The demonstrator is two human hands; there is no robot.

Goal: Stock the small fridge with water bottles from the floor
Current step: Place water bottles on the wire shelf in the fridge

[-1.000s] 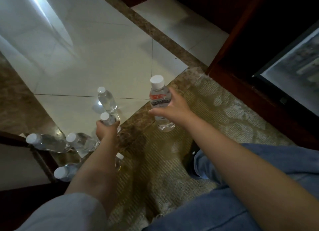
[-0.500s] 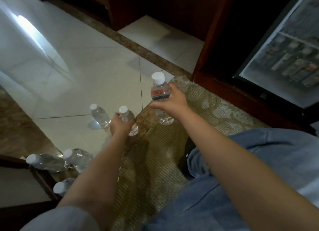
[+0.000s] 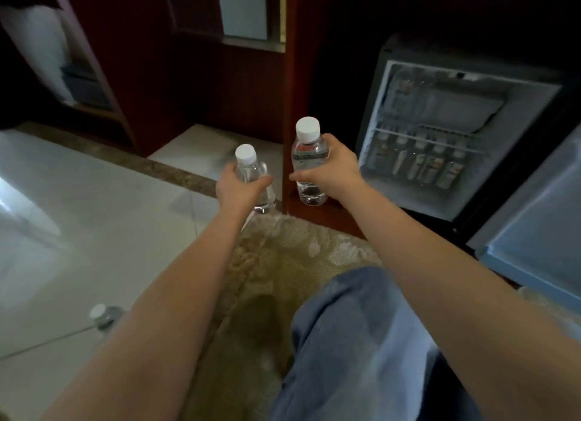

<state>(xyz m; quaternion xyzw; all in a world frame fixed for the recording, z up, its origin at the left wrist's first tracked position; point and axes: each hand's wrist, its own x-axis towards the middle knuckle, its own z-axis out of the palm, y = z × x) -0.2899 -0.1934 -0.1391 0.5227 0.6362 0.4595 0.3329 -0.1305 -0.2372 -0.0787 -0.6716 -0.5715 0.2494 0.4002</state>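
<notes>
Two water bottles are off the floor, one in each of my hands, both upright with white caps on top. My left hand point(image 3: 235, 190) has its fingers and thumb wrapped round the middle of the left bottle point(image 3: 250, 170), which looks plain and clear. My right hand point(image 3: 331, 168) is wrapped round the right bottle point(image 3: 307, 152), which has a label with a red band below the neck. The right one is higher and nearer the fridge; the two bottles are near each other but not touching. A third bottle point(image 3: 104, 314) is on the pale floor tiles point(image 3: 94, 219) down beside my left forearm, partly hidden by it. One small fridge point(image 3: 525, 128) stands open to my right, set into dark wooden cabinetry point(image 3: 290, 84), with its door point(image 3: 544, 222) swung out towards me. Inside, below a wire shelf point(image 3: 430, 138), one row of small bottles point(image 3: 418, 164) stands side by side; I make out at least five, though they are too blurred to count surely. Above the shelf there are more shapes that I cannot identify. Neither bottle in my hands is inside the fridge. My knee in blue jeans point(image 3: 361, 342) rests over one patterned rug point(image 3: 283, 257) in front of the cabinet.
</notes>
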